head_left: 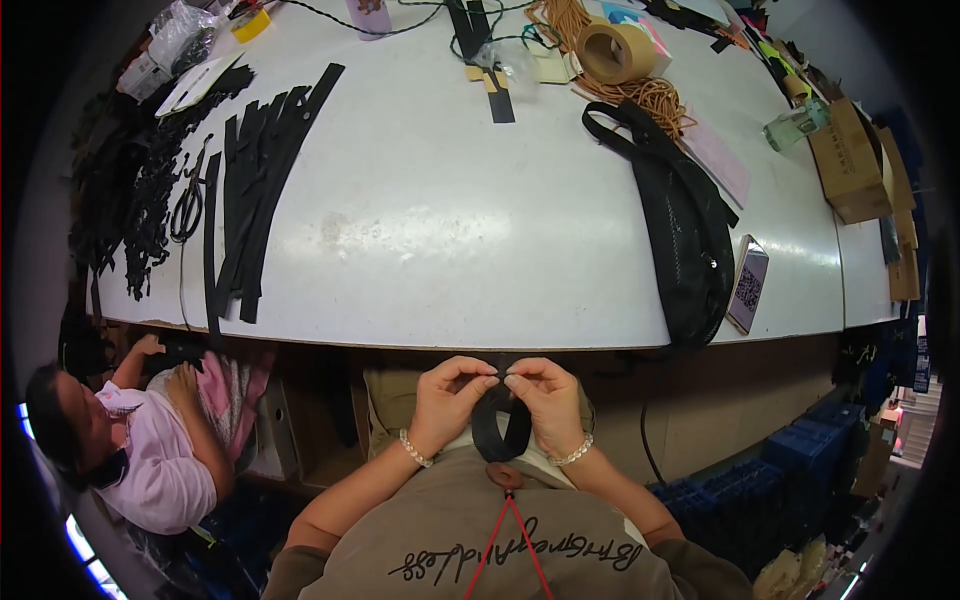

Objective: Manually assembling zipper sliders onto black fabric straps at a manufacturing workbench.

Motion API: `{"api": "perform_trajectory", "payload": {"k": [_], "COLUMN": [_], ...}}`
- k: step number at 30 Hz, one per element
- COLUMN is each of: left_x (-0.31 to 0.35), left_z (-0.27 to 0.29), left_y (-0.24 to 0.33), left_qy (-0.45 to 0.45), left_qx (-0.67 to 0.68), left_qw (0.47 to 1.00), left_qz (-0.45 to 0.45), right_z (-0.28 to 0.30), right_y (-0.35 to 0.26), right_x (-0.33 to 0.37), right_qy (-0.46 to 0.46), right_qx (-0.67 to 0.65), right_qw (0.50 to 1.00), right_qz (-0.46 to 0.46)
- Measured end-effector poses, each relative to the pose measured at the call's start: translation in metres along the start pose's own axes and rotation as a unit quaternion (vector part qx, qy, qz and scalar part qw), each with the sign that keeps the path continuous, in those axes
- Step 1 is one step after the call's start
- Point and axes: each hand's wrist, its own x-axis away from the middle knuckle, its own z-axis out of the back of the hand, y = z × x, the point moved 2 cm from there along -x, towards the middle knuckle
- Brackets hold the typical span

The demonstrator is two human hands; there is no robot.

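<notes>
Black strap (488,432) is hanging in a seemingly unfinished loop at six o'clock, fingers (466,367) of left hand (446,398) and right hand (550,398) pinching its top, unlooped strips (268,190) lying at ten o'clock.

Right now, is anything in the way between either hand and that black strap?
Nothing visible: the left hand and right hand pinch the black strap directly with bare fingertips, its loop showing below them.

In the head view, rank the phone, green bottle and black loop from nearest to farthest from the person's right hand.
1. Black loop: held at the right hand.
2. Phone: right side, near table edge.
3. Green bottle: farther back, right, by the cardboard box.
</notes>
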Motion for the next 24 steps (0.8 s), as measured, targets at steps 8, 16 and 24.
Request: {"api": "perform_trajectory", "payload": {"k": [8, 16, 24], "left_x": [-0.005, -0.015, -0.018], "left_z": [0.001, -0.007, -0.008], "left_y": [-0.010, -0.009, -0.011], "left_qy": [0.009, 0.019, 0.025], "left_qx": [0.043, 0.181, 0.224], "left_qw": [0.992, 0.952, 0.944], "left_qz": [0.119, 0.244, 0.242], "right_z": [0.006, -0.005, -0.008], "right_y": [0.007, 0.014, 0.021], "right_x": [-0.003, -0.012, -0.019], "right_qy": [0.021, 0.043, 0.095], "right_qx": [-0.025, -0.151, -0.179], "right_qw": [0.995, 0.977, 0.969], "right_qz": [-0.093, -0.145, -0.139]}}
